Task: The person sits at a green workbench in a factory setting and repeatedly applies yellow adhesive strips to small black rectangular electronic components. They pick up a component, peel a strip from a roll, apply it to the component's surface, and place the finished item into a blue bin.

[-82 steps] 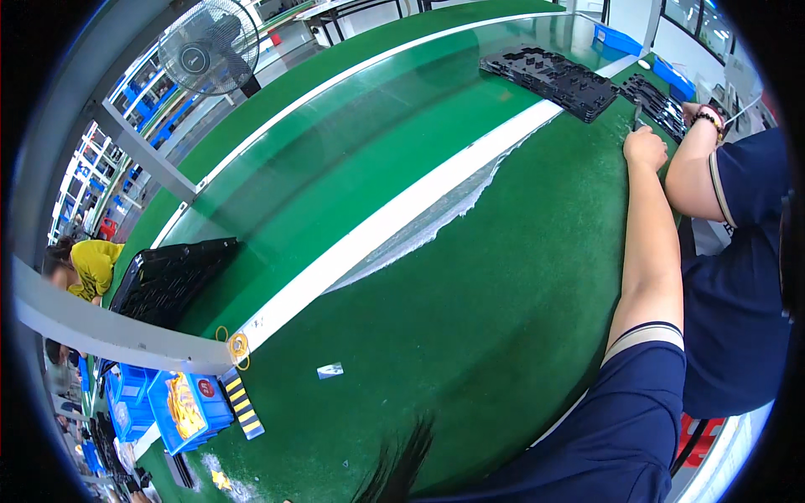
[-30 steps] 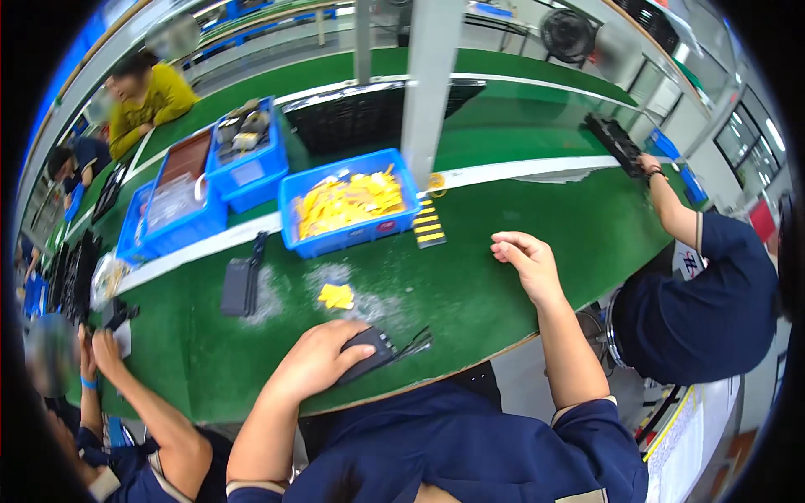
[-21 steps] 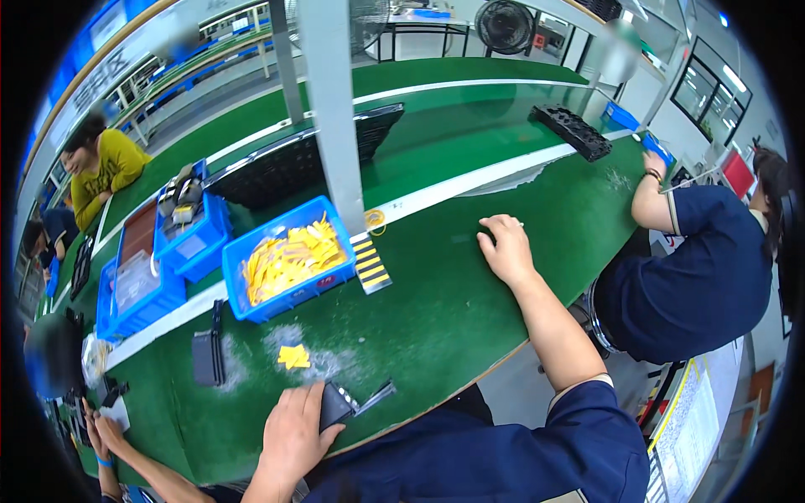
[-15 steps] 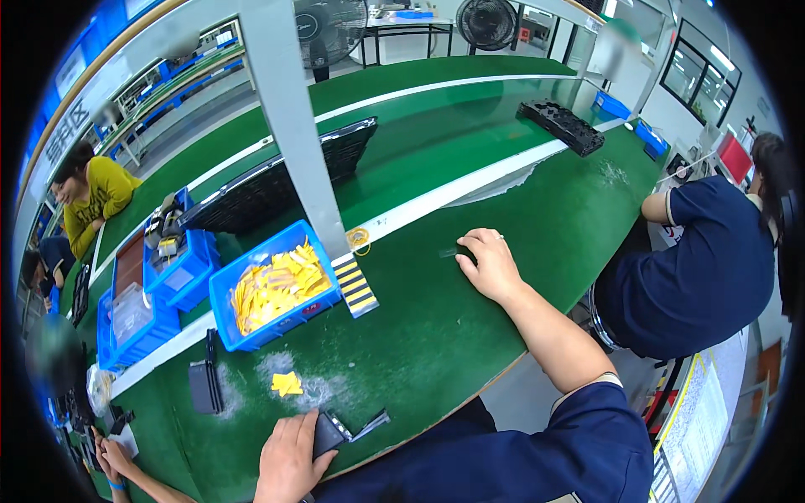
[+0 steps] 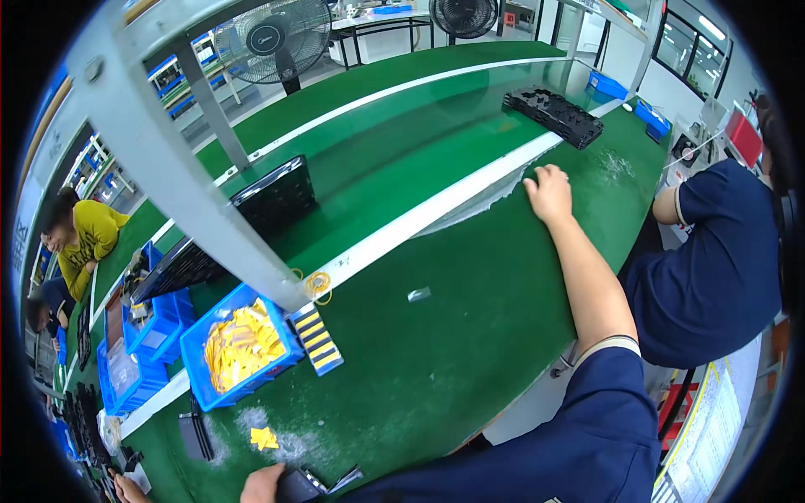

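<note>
My right hand (image 5: 549,194) is stretched out over the green bench (image 5: 402,360), fingers loosely bent and empty, just short of the black moulded tray (image 5: 555,116) at the far right. At the lower edge my left hand (image 5: 263,484), partly cut off, grips the side of a dark flat rectangular case (image 5: 298,486). A thin grey strip (image 5: 345,478) sticks out beside that case. Beyond it lie several yellow pieces (image 5: 263,438) on whitish dust. A second dark flat case (image 5: 195,436) lies to their left.
A blue bin (image 5: 289,359) of yellow pieces stands by the grey post (image 5: 189,180). Further left are more blue bins (image 5: 134,387). A small clear film piece (image 5: 418,294) lies mid-bench. Co-workers sit at right (image 5: 708,260) and far left (image 5: 88,235); another person's hand (image 5: 127,488) shows lower left.
My right hand has moved farther out and to the right, toward the black tray, uncovering the clear film piece. The view has shifted; my left hand stays by the dark case.
</note>
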`<act>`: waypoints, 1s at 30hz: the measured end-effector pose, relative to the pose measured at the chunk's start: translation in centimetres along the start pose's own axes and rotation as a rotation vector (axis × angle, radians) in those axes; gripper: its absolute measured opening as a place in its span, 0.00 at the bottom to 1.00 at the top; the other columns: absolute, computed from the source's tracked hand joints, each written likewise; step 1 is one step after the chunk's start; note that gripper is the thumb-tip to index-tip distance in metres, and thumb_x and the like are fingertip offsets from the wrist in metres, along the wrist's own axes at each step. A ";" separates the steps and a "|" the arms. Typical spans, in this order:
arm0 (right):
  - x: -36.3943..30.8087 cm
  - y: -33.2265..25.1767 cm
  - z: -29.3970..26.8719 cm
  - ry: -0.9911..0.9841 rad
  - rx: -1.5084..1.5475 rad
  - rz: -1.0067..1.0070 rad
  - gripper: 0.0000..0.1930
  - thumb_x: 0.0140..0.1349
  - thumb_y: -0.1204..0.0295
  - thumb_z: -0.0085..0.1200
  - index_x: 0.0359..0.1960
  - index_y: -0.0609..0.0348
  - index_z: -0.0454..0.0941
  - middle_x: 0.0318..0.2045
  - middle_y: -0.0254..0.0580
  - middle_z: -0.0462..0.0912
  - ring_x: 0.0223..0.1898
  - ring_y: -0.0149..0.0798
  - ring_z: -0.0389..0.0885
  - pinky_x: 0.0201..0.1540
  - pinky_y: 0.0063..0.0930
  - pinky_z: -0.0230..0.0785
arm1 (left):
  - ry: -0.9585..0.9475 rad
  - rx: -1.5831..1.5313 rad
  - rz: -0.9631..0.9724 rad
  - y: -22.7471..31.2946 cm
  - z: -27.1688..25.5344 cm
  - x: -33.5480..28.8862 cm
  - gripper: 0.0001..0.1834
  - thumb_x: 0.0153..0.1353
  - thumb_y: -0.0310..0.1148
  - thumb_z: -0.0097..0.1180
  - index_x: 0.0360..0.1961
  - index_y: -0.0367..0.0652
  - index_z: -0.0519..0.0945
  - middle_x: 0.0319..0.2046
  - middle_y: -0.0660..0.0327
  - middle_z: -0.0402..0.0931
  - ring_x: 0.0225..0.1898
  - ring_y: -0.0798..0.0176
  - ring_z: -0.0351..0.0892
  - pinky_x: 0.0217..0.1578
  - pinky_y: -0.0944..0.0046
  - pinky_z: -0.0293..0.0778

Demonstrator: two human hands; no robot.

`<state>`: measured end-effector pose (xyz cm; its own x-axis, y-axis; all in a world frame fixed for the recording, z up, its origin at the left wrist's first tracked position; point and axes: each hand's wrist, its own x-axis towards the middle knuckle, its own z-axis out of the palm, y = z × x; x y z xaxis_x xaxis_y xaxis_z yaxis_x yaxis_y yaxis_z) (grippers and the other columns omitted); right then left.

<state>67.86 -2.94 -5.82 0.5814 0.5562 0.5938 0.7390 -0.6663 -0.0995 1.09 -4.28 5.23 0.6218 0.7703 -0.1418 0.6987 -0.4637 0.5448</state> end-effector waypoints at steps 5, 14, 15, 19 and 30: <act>5.9 4.9 4.3 0.051 -0.202 0.200 0.23 0.57 0.59 0.55 0.50 0.62 0.74 0.48 0.50 0.71 0.52 0.53 0.72 0.51 0.44 0.70 | 0.570 0.042 -0.142 -7.4 2.7 -3.6 0.23 0.60 0.37 0.55 0.54 0.35 0.72 0.51 0.52 0.72 0.49 0.55 0.72 0.52 0.59 0.68; 13.3 11.6 9.1 -0.023 -0.404 0.325 0.33 0.59 0.54 0.48 0.66 0.52 0.59 0.67 0.44 0.58 0.67 0.55 0.57 0.63 0.51 0.57 | 0.781 0.024 -0.371 -8.2 5.6 -3.1 0.20 0.68 0.40 0.46 0.52 0.34 0.72 0.50 0.51 0.72 0.52 0.54 0.70 0.57 0.57 0.63; 13.6 11.9 9.4 -0.039 -0.421 0.327 0.34 0.59 0.54 0.45 0.67 0.50 0.58 0.68 0.43 0.58 0.67 0.55 0.56 0.64 0.52 0.55 | 0.770 0.062 -0.373 -8.1 5.5 -3.0 0.20 0.68 0.40 0.46 0.52 0.33 0.72 0.50 0.51 0.72 0.52 0.54 0.70 0.57 0.57 0.62; 14.4 12.5 8.9 -0.047 -0.342 0.229 0.31 0.57 0.55 0.52 0.62 0.51 0.67 0.59 0.44 0.70 0.62 0.50 0.65 0.61 0.48 0.59 | 0.791 -0.014 -0.388 -8.2 5.8 -3.0 0.21 0.68 0.40 0.45 0.53 0.34 0.72 0.51 0.50 0.72 0.53 0.53 0.69 0.58 0.57 0.61; 4.3 -1.8 2.7 0.039 0.324 -0.433 0.26 0.46 0.79 0.62 0.52 0.60 0.74 0.41 0.49 0.74 0.47 0.53 0.72 0.52 0.41 0.64 | 0.899 -0.178 -0.330 -10.4 6.2 -4.0 0.21 0.64 0.40 0.49 0.51 0.34 0.72 0.51 0.56 0.71 0.51 0.60 0.70 0.52 0.63 0.65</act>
<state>69.99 2.02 -5.24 0.1922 0.7229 0.6637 0.9788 -0.1895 -0.0770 -6.45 -5.23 -4.99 -0.1493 0.9306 0.3342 0.6797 -0.1489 0.7183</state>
